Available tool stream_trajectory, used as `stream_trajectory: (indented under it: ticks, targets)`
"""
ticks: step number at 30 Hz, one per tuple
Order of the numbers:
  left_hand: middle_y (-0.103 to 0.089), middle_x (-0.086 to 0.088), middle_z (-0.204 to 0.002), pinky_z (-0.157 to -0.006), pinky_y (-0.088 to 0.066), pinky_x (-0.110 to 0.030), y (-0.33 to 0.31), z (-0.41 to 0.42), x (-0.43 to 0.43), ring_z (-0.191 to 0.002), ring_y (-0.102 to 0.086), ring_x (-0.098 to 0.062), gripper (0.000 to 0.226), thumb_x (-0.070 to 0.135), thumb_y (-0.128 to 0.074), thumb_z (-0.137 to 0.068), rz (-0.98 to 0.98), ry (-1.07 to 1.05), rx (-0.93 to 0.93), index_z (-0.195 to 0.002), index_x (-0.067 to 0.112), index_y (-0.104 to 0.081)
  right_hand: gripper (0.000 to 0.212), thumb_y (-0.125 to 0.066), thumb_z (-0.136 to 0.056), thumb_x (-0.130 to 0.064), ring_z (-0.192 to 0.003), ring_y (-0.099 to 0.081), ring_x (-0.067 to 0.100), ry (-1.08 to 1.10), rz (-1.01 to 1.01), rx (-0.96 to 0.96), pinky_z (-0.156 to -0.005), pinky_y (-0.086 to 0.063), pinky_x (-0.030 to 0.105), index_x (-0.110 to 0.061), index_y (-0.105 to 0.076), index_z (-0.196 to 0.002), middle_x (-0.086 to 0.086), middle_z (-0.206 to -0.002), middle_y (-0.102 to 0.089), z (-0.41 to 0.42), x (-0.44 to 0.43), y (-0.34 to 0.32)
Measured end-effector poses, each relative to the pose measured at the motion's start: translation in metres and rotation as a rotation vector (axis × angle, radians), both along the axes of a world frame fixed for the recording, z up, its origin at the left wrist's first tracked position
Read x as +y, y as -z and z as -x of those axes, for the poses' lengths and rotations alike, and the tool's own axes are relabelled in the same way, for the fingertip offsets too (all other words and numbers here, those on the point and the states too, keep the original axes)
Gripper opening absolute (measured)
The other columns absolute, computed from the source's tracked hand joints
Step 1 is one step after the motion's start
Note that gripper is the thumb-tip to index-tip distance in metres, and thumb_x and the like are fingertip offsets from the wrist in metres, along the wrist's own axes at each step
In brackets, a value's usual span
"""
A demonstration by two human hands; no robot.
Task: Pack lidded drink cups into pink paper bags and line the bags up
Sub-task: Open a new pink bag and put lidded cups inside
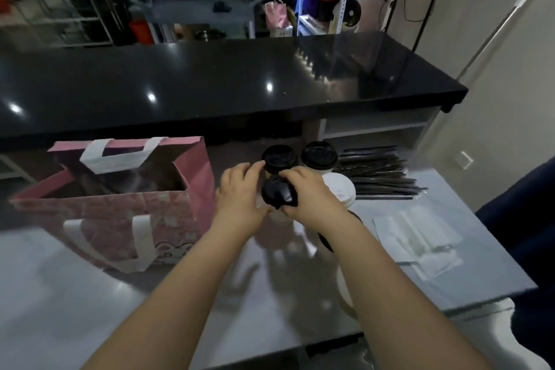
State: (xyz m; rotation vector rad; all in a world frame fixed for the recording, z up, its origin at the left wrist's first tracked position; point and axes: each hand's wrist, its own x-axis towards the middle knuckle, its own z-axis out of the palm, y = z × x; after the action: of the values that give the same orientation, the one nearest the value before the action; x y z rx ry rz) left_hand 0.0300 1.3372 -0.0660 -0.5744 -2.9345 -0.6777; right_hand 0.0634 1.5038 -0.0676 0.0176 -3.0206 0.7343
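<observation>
An open pink paper bag [120, 207] with white handles stands on the grey table at the left. To its right, both hands close around one cup with a black lid [277, 194]. My left hand [240, 192] grips its left side and my right hand [309, 192] grips its right side over the lid. Behind it stand two more black-lidded cups [279, 158] [319, 155]. A white-lidded cup [341, 189] sits just right of my right hand.
A pile of black straws [378, 171] lies at the right back of the table, with white napkin packets [420, 240] in front of it. A raised black counter [210, 84] runs behind. Another pink bag [275, 15] stands far back near shelves.
</observation>
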Motion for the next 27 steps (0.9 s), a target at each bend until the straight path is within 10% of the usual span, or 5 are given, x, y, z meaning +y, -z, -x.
stream_trajectory:
  ticks: [12,20,27]
  targets:
    - [-0.039,0.002,-0.142,-0.103,-0.03,-0.037,-0.032,0.019,0.001,-0.132,-0.029,-0.021,0.067,0.019,-0.063,-0.087,0.092,-0.117,0.114,-0.147,0.028,-0.034,0.081,-0.079,-0.07,-0.039,-0.117,-0.034,0.032,-0.168,-0.268,-0.169,-0.089,-0.043,0.042,-0.023,-0.036,-0.136,0.008,-0.128,-0.03,0.035,-0.013,0.008]
    - [-0.055,0.004,-0.129,-0.106,-0.028,-0.046,-0.078,0.021,-0.018,-0.124,-0.045,-0.022,0.046,0.036,-0.062,-0.086,0.139,-0.031,0.304,-0.131,0.035,-0.055,0.084,-0.087,-0.063,-0.032,-0.125,-0.041,0.022,-0.103,0.252,0.071,-0.109,-0.034,0.038,-0.037,-0.045,-0.136,-0.009,-0.131,-0.043,0.035,0.021,-0.046]
    - [-0.052,0.003,-0.129,-0.108,-0.027,-0.049,-0.121,0.048,-0.06,-0.126,-0.04,-0.023,0.045,0.037,-0.061,-0.085,0.15,-0.002,0.329,-0.13,0.033,-0.055,0.089,-0.084,-0.067,-0.029,-0.127,-0.028,0.014,-0.073,0.094,0.115,-0.101,-0.032,0.03,-0.039,-0.038,-0.142,-0.013,-0.139,-0.033,0.057,-0.027,-0.085]
